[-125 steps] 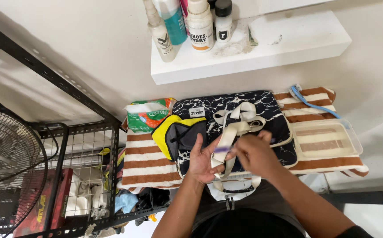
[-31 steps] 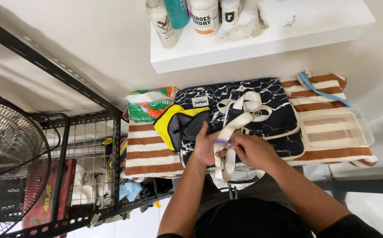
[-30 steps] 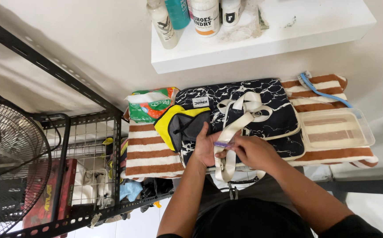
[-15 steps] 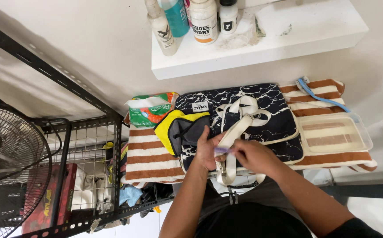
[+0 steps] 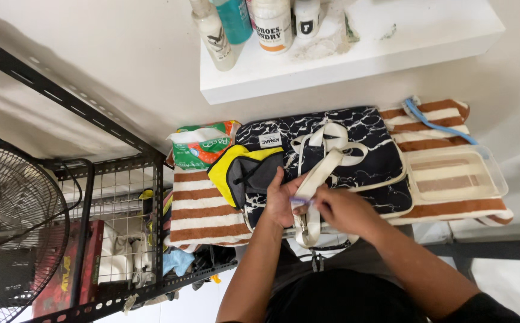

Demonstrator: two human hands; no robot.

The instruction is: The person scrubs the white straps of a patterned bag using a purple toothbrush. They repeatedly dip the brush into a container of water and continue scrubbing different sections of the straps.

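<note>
left hand slid lower on cream strap, right hand nearer

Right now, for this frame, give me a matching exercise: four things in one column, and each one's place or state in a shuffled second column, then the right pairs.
Things
1. black marbled bag
2. clear plastic tray
3. bottles
4. fan

Places or states
A. standing on the white wall shelf
B. at the far left, beside the wire rack
C. lying on the striped towel, right of the bag
D. under both hands, left hand and right hand at its cream straps

Pairs: 1-D, 2-C, 3-A, 4-B
</note>
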